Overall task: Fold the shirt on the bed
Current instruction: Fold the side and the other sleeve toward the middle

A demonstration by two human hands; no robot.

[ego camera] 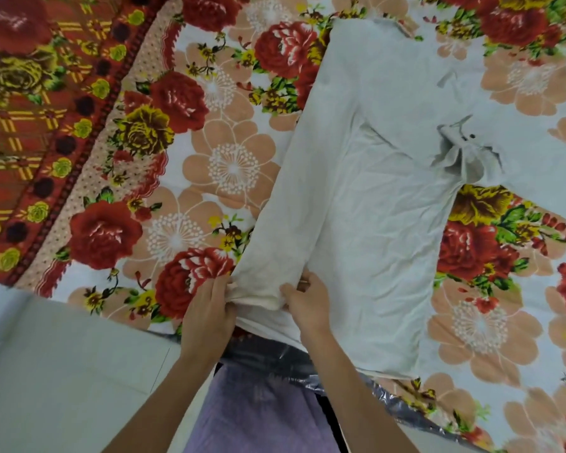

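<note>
Nearest, the left hand [209, 308] and right hand [303, 299] both pinch the near hem of the white shirt [373, 197], apparently a side panel folded inward. The shirt lies lengthwise on the bed's floral sheet [229, 165].

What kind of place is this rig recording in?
Most likely a home bedroom. A floral red-and-peach bedsheet covers a bed, a white wrinkled cotton shirt lies spread on it, and the left hand and right hand pinch the shirt's near edge beside a pale tiled floor.
</note>
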